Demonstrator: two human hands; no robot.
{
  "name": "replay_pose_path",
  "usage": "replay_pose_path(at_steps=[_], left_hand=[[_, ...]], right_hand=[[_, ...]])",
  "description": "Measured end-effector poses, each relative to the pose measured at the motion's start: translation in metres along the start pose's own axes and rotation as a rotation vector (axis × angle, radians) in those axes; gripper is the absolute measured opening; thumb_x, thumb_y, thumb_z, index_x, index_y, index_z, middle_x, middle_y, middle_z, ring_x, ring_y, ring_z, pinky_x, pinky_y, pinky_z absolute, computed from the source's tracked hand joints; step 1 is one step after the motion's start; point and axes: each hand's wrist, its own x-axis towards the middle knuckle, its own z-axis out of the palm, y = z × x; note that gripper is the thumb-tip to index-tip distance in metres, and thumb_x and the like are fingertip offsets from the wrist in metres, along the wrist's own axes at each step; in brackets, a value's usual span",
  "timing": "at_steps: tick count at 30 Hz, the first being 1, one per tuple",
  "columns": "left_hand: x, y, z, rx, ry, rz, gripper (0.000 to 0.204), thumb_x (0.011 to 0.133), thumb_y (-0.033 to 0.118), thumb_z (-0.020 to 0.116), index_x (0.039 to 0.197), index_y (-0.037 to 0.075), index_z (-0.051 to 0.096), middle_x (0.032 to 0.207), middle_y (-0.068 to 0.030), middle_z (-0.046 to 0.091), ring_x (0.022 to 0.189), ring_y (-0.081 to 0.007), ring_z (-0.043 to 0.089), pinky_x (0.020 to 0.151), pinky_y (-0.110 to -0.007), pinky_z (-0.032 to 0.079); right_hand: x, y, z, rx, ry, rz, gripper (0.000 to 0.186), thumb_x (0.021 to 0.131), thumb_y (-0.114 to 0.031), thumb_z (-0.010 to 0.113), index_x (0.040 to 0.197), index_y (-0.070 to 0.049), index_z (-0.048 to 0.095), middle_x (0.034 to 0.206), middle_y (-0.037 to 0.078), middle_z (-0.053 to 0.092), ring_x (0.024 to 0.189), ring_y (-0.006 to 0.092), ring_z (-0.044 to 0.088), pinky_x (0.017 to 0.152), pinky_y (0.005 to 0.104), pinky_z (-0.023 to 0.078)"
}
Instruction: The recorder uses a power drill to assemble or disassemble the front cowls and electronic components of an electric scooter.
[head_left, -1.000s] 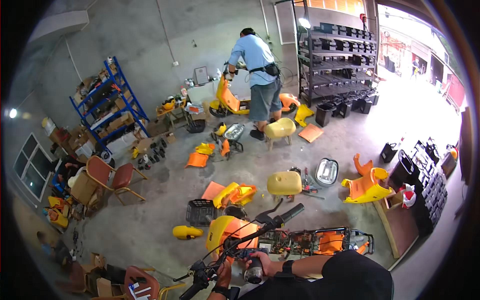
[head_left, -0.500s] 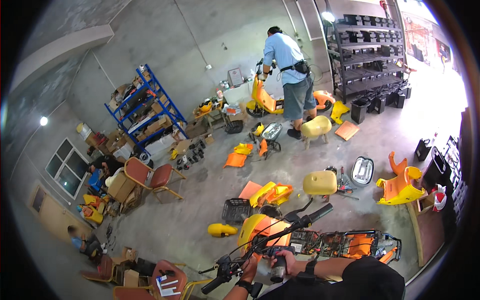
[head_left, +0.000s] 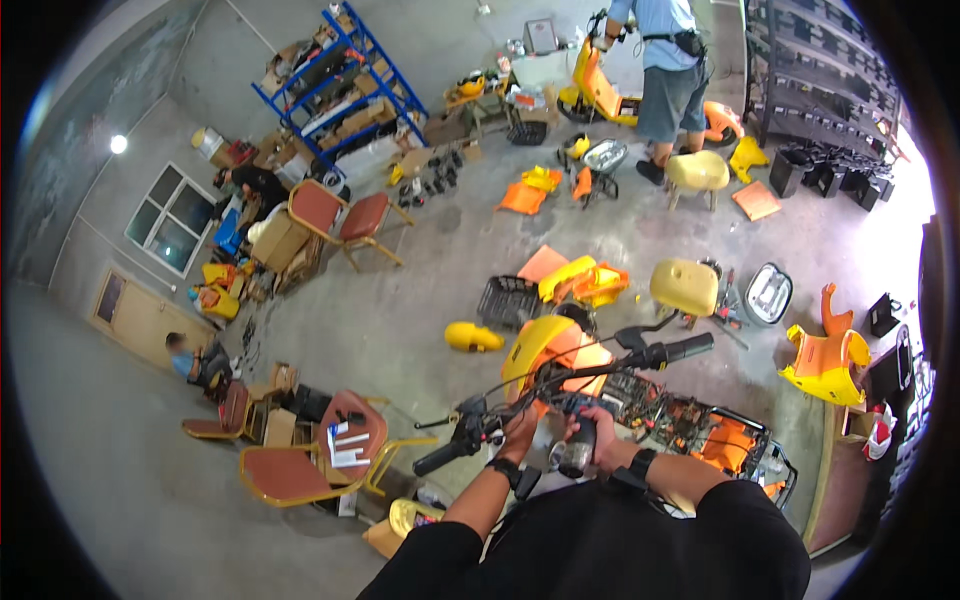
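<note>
In front of me stands a partly stripped scooter, its yellow-and-orange front panel (head_left: 560, 348) below black handlebars (head_left: 680, 350). Behind the panel the bare frame (head_left: 670, 408) shows wiring and parts. My right hand (head_left: 604, 436) is closed round a dark cordless drill (head_left: 577, 456), whose front end points toward the back of the front panel. My left hand (head_left: 518, 436) is beside the drill, close under the handlebars at the panel's edge. Cables and the handlebar hide its fingers, so I cannot tell what they grip.
Beyond the scooter lie a black crate (head_left: 508, 300), yellow-orange panels (head_left: 590, 282) and a yellow seat (head_left: 684, 287). Red chairs (head_left: 290, 474) stand at left. A person (head_left: 672, 85) bends over another scooter at the back. An orange-yellow shell (head_left: 828, 362) lies at right.
My view has tilted down and turned left, so the scene has shifted up and right at the back. Both hands stay at the scooter, the drill still in my right.
</note>
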Motion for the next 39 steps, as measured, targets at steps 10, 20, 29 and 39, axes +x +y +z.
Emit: replay_pose_path(at_steps=[10,20,29,39], left_hand=[[0.015,-0.007,0.004,-0.359,0.158,-0.157,0.037,0.097,0.013,0.049,0.13,-0.003,0.054,0.094,-0.0288,0.067,0.083,-0.047,0.065,0.07,-0.048,0.053],[0.008,0.013,-0.016,-0.273,0.098,-0.218,0.049,0.096,0.021,0.048,0.141,0.002,0.048,0.099,-0.0258,0.068,0.084,-0.0446,0.066,0.074,-0.044,0.053],[0.01,0.009,-0.012,-0.169,0.191,-0.138,0.03,0.1,0.023,0.048,0.122,0.006,0.058,0.1,-0.0204,0.068,0.089,-0.0386,0.066,0.076,-0.043,0.052],[0.021,-0.014,-0.002,0.092,0.122,-0.287,0.042,0.1,0.041,0.047,0.108,0.008,0.071,0.102,-0.0181,0.072,0.092,-0.0396,0.068,0.077,-0.048,0.051]], right_hand=[[-0.001,-0.005,0.002,0.025,-0.137,0.099,0.042,0.082,-0.016,0.053,0.114,0.009,0.054,0.08,0.004,0.06,0.064,0.0148,0.057,0.07,0.0355,0.053],[-0.002,0.005,0.002,0.05,-0.119,0.074,0.044,0.081,-0.018,0.051,0.115,0.008,0.056,0.082,0.001,0.06,0.064,0.012,0.058,0.069,0.0328,0.053],[0.001,0.01,0.0,0.134,-0.193,0.096,0.025,0.084,-0.019,0.05,0.099,0.0,0.056,0.09,0.009,0.063,0.067,0.0145,0.057,0.073,0.036,0.054],[-0.009,0.001,-0.004,0.043,-0.145,0.048,0.025,0.084,-0.014,0.052,0.104,0.0,0.053,0.089,0.011,0.063,0.065,0.0159,0.058,0.07,0.0376,0.055]])
